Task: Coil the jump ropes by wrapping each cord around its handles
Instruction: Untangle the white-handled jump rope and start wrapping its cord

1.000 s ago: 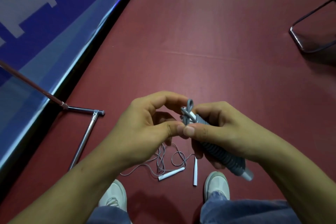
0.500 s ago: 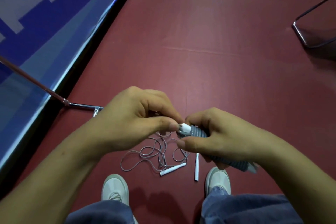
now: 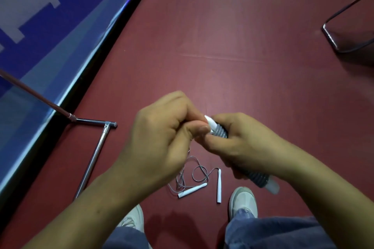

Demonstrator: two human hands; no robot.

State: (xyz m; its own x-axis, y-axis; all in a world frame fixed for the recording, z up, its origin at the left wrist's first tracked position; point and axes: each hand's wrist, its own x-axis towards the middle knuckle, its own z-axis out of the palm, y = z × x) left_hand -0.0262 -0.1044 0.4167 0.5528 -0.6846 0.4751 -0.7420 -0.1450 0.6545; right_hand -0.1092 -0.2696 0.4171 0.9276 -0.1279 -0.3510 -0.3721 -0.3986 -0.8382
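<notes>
The right hand (image 3: 244, 147) grips a wrapped jump rope (image 3: 220, 133), its fingers (image 3: 227, 121) curled round the grey coils, held above the red floor (image 3: 242, 62). The left hand (image 3: 162, 137) pinches the bundle's upper white tip. A second rope (image 3: 199, 174) lies loose on the floor near the right shoe (image 3: 242, 200).

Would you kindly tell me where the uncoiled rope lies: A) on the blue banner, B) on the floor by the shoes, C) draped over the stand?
B: the loose rope lies on the floor ahead of the shoes; the left hand and right hand hold the coiled rope.
</notes>
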